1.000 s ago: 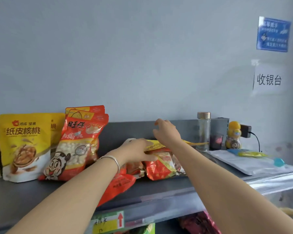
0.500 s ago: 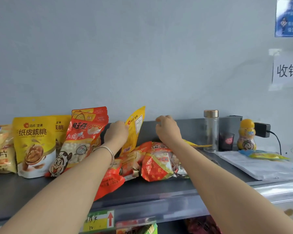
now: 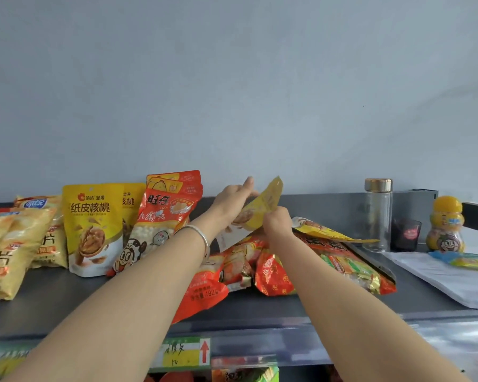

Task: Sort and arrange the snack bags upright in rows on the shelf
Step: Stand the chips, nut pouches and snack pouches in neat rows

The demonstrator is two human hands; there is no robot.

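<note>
1. While the yellow bag [image 3: 262,210] hangs tilted in mid-air, one corner up and to the right, the right hand [image 3: 278,223] pinches its lower right edge with curled fingers. The left hand [image 3: 233,198] lies against its upper left side, fingers fairly straight. Whether a thumb clamps behind the bag is hidden, so I cannot tell if that hand grips or only steadies.
2. A pinch at one edge of a slick pouch is a weak hold, I judge. The bag could swivel or slip onto the heap directly below the fingers.
3. Beneath the fingers lies a loose pile of red bags [image 3: 273,274], flat and overlapping. At its near-left side an orange bag [image 3: 202,293] overhangs the front lip of the shelf [image 3: 66,307], right beside the left forearm. A nudge from that arm could tip it off.
4. Left of the fingers, a red-and-white bag [image 3: 163,224] leans against upright walnut bags [image 3: 94,230]. Pushing the yellow bag in there carelessly could knock the leaning one over and upset the row.
5. Right of the fingers, a second yellow bag [image 3: 329,232] lies flat on the pile. Farther right stands a glass bottle [image 3: 378,213], which a wide sweep of the right hand could topple.
</note>
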